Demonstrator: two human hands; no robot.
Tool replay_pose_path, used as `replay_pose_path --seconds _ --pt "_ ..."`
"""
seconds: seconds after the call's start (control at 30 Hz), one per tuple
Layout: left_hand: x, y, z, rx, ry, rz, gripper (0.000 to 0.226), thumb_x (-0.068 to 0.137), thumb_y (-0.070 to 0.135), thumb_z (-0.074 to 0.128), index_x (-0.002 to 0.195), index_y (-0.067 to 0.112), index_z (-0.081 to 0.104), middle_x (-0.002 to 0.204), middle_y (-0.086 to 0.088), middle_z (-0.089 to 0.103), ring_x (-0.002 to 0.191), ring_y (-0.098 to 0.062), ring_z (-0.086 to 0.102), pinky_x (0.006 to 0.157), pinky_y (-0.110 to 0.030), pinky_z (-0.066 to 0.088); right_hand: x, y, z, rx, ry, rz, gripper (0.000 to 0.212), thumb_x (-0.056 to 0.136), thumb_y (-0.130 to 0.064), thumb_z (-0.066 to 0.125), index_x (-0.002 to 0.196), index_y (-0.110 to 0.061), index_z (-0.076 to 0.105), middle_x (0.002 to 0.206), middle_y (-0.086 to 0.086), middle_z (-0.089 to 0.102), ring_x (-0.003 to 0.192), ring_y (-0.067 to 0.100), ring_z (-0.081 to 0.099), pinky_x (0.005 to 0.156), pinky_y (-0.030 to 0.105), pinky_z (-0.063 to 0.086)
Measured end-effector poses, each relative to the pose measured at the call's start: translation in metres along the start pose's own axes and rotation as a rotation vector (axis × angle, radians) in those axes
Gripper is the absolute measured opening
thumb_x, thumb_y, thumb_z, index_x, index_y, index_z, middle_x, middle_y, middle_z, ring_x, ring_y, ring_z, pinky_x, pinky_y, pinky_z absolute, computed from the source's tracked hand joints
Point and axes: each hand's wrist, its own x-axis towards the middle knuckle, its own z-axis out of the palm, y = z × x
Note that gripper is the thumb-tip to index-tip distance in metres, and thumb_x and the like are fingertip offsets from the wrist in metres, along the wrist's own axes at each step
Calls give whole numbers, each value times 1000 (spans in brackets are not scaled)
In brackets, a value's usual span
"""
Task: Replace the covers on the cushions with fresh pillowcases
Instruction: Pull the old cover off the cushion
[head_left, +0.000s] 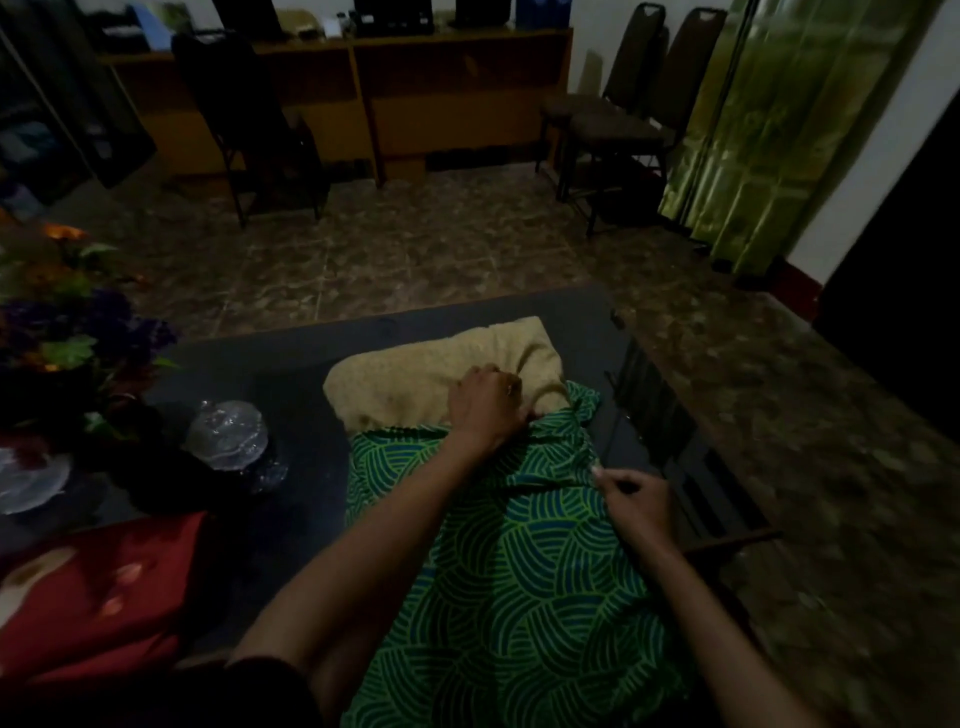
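A beige cushion (415, 374) lies on the dark table (291, 364), its near end inside a green patterned pillowcase (524, 571) that runs toward me. My left hand (485, 410) presses down on the cushion right at the pillowcase's open edge, fingers curled into the fabric. My right hand (636, 501) pinches the right edge of the pillowcase near its bunched opening. The far half of the cushion is bare.
A red cloth (98, 587) lies at the near left. A crumpled clear plastic bottle (228, 431) and a bunch of flowers (67, 322) stand on the left. A dark slatted chair (670, 447) sits just right of the table. Desk and chairs stand beyond.
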Motion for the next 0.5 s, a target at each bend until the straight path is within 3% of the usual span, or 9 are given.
replay_pose_path --seconds 0.1,0.2,0.37,0.5 --pt "7 13 2 37 -10 6 26 83 41 73 93 17 78 90 -8 74 88 -31 69 75 -35 49 1 -3 -6 -10 22 -4 27 92 -29 74 66 -24 70 68 -8 70 70 13 67 69 31 51" --pt "12 13 0 21 2 17 22 84 32 70 96 14 76 94 -12 73 87 -34 68 72 -34 49 -2 -5 -18 -37 8 -50 33 93 -32 72 62 -21 66 64 -5 68 67 13 65 64 30 46" --pt "30 8 -25 -34 113 -35 20 83 30 73 96 15 77 94 -11 73 85 -32 69 65 -33 47 -14 -23 -37 -86 -44 -90 26 94 -32 71 71 -18 71 71 -6 69 69 4 62 63 28 45" --pt "40 -2 -44 -88 149 -121 21 83 28 75 98 14 79 95 -12 75 89 -32 70 68 -37 53 -25 -19 -52 -101 -70 -95 21 92 -25 73 71 -22 70 72 -13 67 72 0 62 65 25 43"
